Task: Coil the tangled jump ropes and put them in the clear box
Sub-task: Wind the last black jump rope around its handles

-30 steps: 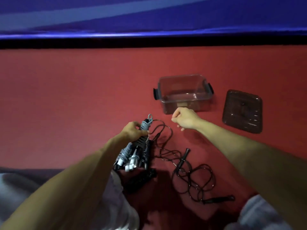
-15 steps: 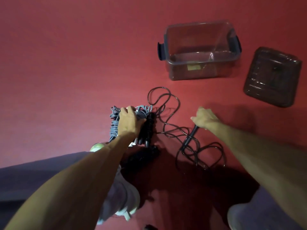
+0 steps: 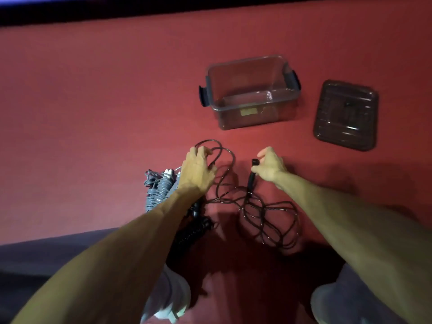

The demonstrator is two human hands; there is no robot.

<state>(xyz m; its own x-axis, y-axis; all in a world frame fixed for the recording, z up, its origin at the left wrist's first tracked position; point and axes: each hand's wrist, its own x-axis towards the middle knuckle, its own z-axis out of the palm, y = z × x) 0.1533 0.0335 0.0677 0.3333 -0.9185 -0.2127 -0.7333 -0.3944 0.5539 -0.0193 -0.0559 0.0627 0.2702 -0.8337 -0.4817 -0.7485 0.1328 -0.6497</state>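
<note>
A tangled black jump rope [image 3: 264, 211] lies in loose loops on the red floor in front of me. My right hand [image 3: 270, 164] grips one of its black handles [image 3: 253, 176], tilted up off the floor. My left hand [image 3: 197, 170] reaches over the far loops of the same rope, fingers curled on the cord [image 3: 216, 148]. A grey rope bundle [image 3: 156, 190], wound tight, lies just left of my left wrist. A coiled black rope [image 3: 195, 230] lies under my left forearm, partly hidden. The clear box [image 3: 254, 107] stands open beyond the ropes with nothing in it.
The box's dark lid [image 3: 346, 114] lies flat to the right of the box. My knees and a pale shoe [image 3: 174, 298] sit at the bottom of the view. A dark wall edge runs along the top.
My left hand left the grey bundle and moved right onto the black rope's loops. My right hand closed on the black handle and raised its end.
</note>
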